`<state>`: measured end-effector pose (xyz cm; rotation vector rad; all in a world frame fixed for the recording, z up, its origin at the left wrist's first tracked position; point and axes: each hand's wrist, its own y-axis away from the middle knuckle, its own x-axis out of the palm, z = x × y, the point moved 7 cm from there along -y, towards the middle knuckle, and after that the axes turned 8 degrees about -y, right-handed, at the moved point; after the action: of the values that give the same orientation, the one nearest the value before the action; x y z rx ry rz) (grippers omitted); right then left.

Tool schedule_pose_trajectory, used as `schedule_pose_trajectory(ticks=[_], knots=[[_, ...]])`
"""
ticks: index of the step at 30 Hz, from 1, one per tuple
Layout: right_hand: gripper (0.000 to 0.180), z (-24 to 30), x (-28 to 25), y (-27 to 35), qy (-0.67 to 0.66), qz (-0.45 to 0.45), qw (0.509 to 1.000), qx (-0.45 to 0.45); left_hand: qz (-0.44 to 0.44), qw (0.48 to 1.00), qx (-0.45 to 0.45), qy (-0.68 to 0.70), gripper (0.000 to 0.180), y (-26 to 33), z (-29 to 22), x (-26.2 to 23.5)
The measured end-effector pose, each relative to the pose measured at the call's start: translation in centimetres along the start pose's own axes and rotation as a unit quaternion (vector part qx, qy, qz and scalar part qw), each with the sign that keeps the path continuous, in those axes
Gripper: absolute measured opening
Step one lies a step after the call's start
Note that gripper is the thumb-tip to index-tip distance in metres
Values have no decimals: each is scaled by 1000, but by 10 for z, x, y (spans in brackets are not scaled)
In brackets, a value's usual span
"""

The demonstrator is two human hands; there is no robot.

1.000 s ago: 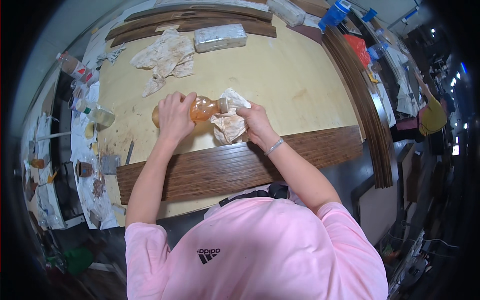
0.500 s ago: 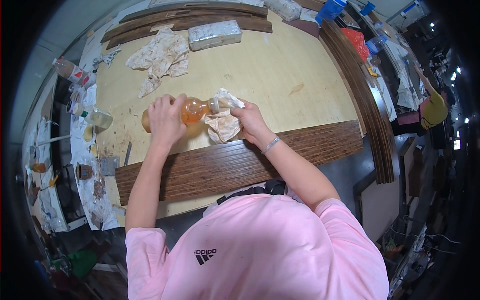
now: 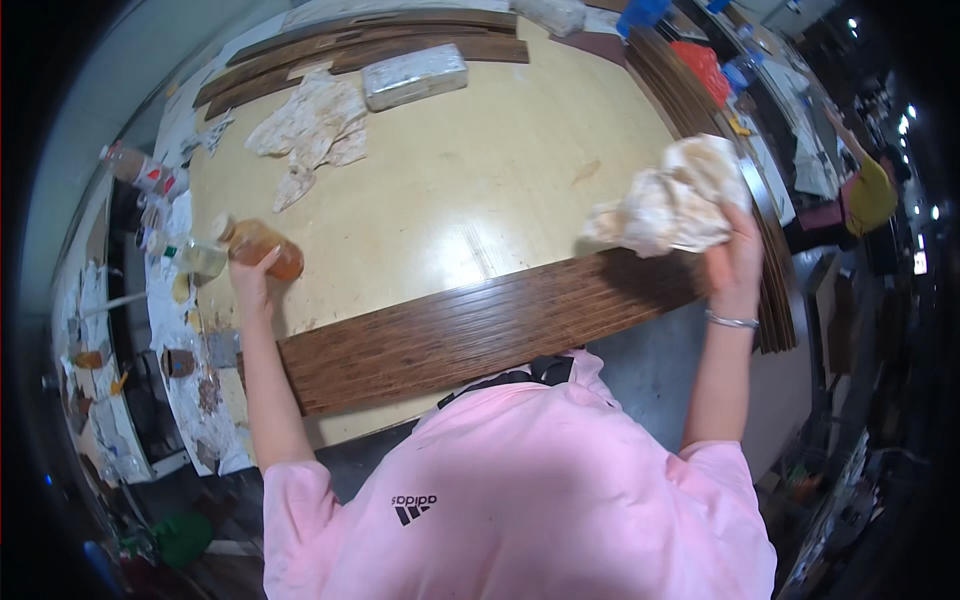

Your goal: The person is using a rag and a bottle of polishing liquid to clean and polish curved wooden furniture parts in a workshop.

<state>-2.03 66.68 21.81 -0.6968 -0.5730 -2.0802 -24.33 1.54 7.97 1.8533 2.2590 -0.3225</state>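
Rag (image 3: 668, 208): soft, light, bunched in our right hand (image 3: 733, 262), fingers clenched on it, above plank's (image 3: 470, 335) right end. Left hand (image 3: 252, 280) grasps amber bottle (image 3: 262, 248) at table's (image 3: 450, 190) left edge; we judge it smooth, slippery, best gripped mid-body.

- A large pale yellow worktable (image 3: 470, 200) fills the middle of the view, its top glossy with reflected light.
- Dark brown wood planks (image 3: 380, 35) lie stacked along the table's far edge at 12 o'clock.
- More dark planks (image 3: 700, 130) run in a curved stack down the table's side at 2 o'clock.
- A paint-spattered side bench (image 3: 200, 400) with small jars and clutter sits at 9 o'clock.
- Grey floor (image 3: 650, 370) shows beside the table at 4 o'clock.
- At 2 to 3 o'clock another person in a yellow top (image 3: 872, 195) works in a dim area dotted with small bright ceiling lights (image 3: 905, 115).
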Motion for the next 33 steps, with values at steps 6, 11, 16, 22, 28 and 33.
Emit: schedule_pose_trajectory(ticks=[6, 11, 16, 22, 28, 33], knots=[[46, 139, -144, 77, 85, -173, 959, -206, 50, 996, -61, -33, 55, 16, 28, -18], [44, 158, -239, 131, 193, -335, 878, -281, -22, 986, -29, -165, 52, 79, -12, 20], [40, 99, -304, 103, 303, -362, 852, -226, 360, 835, 265, -321, 89, 241, -180, 311], [49, 13, -267, 38, 406, -99, 882, -220, 462, 608, 430, -482, 115, 344, -214, 487], [58, -19, -335, 31, 223, -130, 964, -61, 431, 621, 467, -459, 105, 342, -201, 495], [55, 33, -277, -7, 215, 14, 976, -43, 438, 620, 482, -438, 104, 345, -203, 503]])
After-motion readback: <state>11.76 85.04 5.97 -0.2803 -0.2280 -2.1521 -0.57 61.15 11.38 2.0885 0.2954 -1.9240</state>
